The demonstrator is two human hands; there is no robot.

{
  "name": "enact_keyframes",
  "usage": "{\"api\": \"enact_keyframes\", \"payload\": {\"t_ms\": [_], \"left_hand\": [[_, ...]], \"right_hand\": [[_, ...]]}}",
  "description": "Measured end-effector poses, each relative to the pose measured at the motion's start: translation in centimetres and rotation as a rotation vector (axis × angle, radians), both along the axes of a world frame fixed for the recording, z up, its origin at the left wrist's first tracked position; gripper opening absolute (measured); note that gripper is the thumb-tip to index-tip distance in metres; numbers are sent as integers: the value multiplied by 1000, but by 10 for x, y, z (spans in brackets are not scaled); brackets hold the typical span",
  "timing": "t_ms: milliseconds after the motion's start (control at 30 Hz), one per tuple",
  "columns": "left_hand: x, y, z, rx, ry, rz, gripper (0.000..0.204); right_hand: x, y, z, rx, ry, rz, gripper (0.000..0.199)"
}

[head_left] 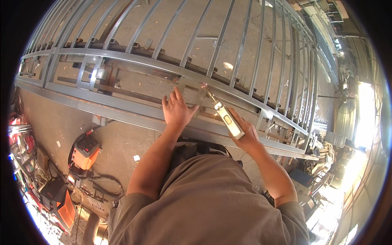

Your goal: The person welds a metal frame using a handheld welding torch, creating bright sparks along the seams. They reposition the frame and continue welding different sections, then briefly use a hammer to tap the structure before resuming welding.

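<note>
Head view: right hand (pixel 245 132) clenched on the welding holder (pixel 228 118), its long axis running up-left to a spark on the flat piece (pixel 192 94). Left hand (pixel 176 110), fingers spread, presses that piece against the frame (pixel 122 108), nearer the joint.

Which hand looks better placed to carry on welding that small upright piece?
The right hand: it grips the welding electrode holder, its tip at the joint. The left hand lies flat on the small metal piece, bracing it.

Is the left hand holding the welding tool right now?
No, the left hand lies flat on the metal frame, while the right hand grips the welding tool.
</note>
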State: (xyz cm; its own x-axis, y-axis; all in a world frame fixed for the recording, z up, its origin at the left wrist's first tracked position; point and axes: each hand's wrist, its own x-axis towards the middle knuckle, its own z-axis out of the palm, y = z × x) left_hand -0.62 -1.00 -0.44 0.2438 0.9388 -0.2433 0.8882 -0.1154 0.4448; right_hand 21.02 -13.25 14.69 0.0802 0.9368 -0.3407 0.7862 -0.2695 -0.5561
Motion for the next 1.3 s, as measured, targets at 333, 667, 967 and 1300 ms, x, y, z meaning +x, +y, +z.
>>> {"api": "enact_keyframes", "payload": {"t_ms": [333,667,967,1300], "left_hand": [[-117,0,-4,378,145,705,95],[-95,34,-10,30,-294,1720,84],[-94,47,-3,-79,12,1709,88],[-89,48,2,-141,56,1695,91]], "right_hand": [[51,37,70,-381,426,157,83],[53,116,-36,-754,689,185,66],[46,126,-74,-906,842,143,62],[46,125,-71,-885,826,177,64]]}}
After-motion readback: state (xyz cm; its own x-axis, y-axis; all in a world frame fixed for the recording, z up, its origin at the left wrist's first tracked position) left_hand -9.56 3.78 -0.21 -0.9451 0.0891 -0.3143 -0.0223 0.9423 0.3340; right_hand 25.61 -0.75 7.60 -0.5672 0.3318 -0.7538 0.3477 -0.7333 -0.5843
